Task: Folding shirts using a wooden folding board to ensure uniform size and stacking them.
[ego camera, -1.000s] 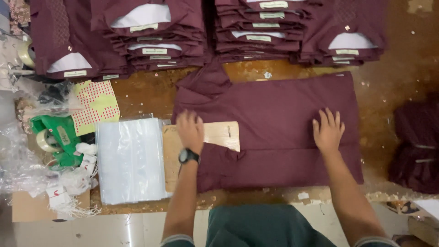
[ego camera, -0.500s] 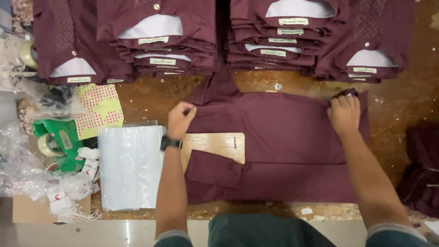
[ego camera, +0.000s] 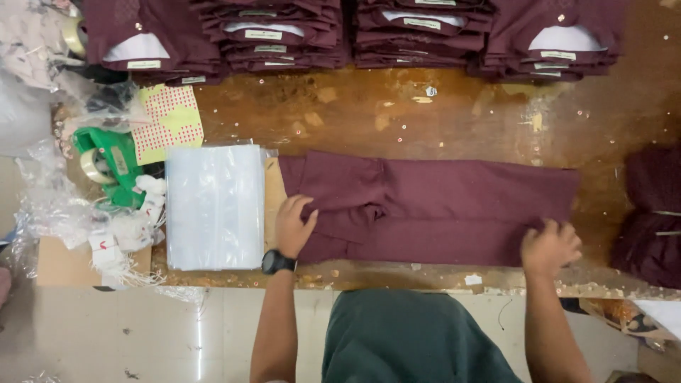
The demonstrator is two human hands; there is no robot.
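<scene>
Your left hand (ego camera: 293, 225) lies flat, open, on the folded maroon shirt (ego camera: 454, 213). Your right hand (ego camera: 550, 247) pinches its hem; keep edges aligned.

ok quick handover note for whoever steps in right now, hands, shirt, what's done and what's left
Left hand: flat on the left end of the maroon shirt.
Right hand: gripping the shirt's near right edge.
Shirt lies on the table, folded into a long band; clear bags stacked just left of it.
Done: sides folded in.
Left: probably fold it shorter and bag it, like the folded shirts stacked behind.
</scene>
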